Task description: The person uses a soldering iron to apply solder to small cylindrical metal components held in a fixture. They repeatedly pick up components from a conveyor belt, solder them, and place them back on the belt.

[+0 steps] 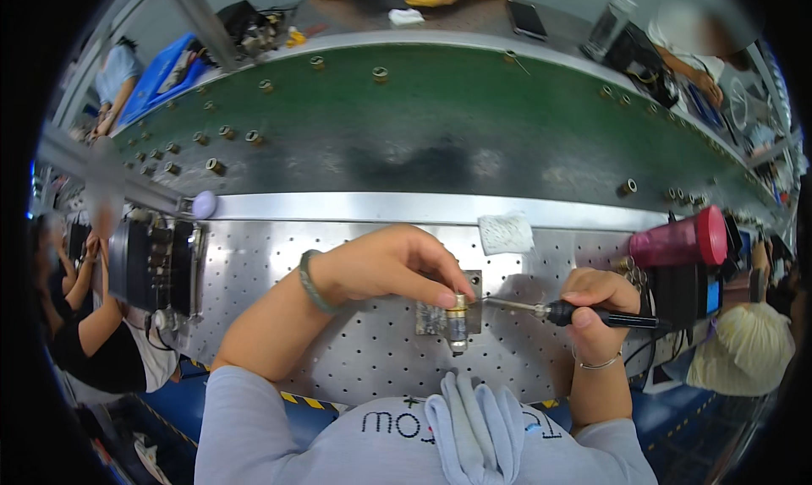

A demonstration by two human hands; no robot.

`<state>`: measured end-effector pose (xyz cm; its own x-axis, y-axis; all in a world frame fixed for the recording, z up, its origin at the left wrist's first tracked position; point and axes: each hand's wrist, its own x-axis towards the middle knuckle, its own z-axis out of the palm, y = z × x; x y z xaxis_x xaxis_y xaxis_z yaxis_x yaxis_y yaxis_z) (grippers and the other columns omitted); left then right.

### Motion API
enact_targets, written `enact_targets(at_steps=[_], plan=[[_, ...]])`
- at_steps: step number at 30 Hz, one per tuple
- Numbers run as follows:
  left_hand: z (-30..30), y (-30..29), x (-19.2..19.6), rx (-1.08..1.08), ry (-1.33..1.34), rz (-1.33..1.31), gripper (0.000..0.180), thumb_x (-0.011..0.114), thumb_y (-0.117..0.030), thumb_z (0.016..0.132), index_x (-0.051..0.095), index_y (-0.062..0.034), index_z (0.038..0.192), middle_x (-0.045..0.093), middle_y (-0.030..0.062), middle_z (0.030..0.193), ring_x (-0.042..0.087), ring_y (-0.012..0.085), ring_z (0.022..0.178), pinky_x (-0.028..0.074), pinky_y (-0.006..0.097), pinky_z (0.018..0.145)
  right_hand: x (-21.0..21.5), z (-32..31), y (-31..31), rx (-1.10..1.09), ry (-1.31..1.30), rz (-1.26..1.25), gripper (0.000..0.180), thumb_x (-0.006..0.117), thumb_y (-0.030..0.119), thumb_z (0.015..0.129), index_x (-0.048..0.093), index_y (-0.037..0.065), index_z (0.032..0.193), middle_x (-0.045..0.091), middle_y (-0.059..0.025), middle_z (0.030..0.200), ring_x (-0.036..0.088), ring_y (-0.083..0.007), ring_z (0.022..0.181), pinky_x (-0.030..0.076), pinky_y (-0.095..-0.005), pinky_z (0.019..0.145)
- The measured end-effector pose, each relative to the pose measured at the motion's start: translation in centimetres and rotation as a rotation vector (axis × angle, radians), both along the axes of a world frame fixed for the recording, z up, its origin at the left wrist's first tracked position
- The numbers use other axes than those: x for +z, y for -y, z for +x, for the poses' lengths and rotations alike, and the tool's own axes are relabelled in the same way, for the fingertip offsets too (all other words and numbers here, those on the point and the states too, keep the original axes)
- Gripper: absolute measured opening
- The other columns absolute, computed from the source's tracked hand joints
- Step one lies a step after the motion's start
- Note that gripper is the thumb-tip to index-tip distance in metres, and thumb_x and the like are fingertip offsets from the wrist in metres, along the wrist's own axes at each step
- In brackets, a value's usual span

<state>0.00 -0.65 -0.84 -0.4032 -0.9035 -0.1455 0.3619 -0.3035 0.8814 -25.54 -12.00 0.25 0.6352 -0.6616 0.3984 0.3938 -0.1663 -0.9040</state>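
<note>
My left hand, with a bangle on its wrist, steadies a small cylindrical metal motor between thumb and fingers. The motor stands over a small metal plate on the perforated bench. From the right, my right hand grips the black handle of a soldering iron. Its thin metal tip points left and reaches the motor's upper end, close to my left fingertips; whether it touches, I cannot tell. A folded white cloth lies just beyond my hands.
Beyond the bench's metal rail runs a green conveyor belt carrying several small metal cylinders. A pink cup lies on its side at right, near a black box. A dark device stands at left. Co-workers sit around.
</note>
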Motion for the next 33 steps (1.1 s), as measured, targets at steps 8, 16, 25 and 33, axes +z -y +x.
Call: enact_targets(at_steps=[8, 16, 25, 33], plan=[[-0.17, -0.14, -0.19, 0.01, -0.009, 0.044, 0.02, 0.07, -0.002, 0.079, 0.069, 0.0011, 0.099, 0.067, 0.0076, 0.095, 0.061, 0.0121, 0.087, 0.048, 0.025, 0.079, -0.25, -0.21, 0.22, 0.101, -0.006, -0.095, 0.016, 0.074, 0.003, 0.071, 0.064, -0.001, 0.083, 0.06, -0.0069, 0.066, 0.054, -0.0172, 0.055, 0.041, -0.0274, 0.053], [-0.22, -0.57, 0.09, 0.059, 0.0, 0.139, 0.021, 0.072, 0.003, 0.074, 0.069, 0.0021, 0.094, 0.066, 0.0104, 0.092, 0.061, 0.0152, 0.084, 0.048, 0.026, 0.076, -0.03, 0.3, 0.41, 0.133, -0.02, -0.163, 0.02, 0.075, 0.0, 0.068, 0.065, -0.003, 0.086, 0.061, -0.0074, 0.067, 0.055, -0.0172, 0.057, 0.042, -0.027, 0.054], [-0.32, -0.31, 0.08, 0.049, -0.028, 0.031, 0.026, 0.071, -0.001, 0.079, 0.068, 0.0015, 0.105, 0.068, 0.0079, 0.094, 0.062, 0.0112, 0.085, 0.048, 0.022, 0.077, -0.05, -0.26, 0.06, 0.102, -0.027, -0.017, 0.017, 0.075, 0.002, 0.068, 0.064, -0.002, 0.08, 0.062, -0.0084, 0.069, 0.056, -0.0173, 0.058, 0.043, -0.0271, 0.055], [-0.34, -0.3, 0.26, 0.051, -0.023, 0.068, 0.028, 0.071, 0.002, 0.075, 0.068, 0.003, 0.103, 0.067, 0.0101, 0.094, 0.06, 0.014, 0.086, 0.047, 0.025, 0.077, -0.27, -0.31, 0.17, 0.125, -0.052, -0.031, 0.02, 0.076, 0.001, 0.067, 0.065, -0.003, 0.083, 0.063, -0.0097, 0.072, 0.057, -0.0178, 0.06, 0.044, -0.0274, 0.056]])
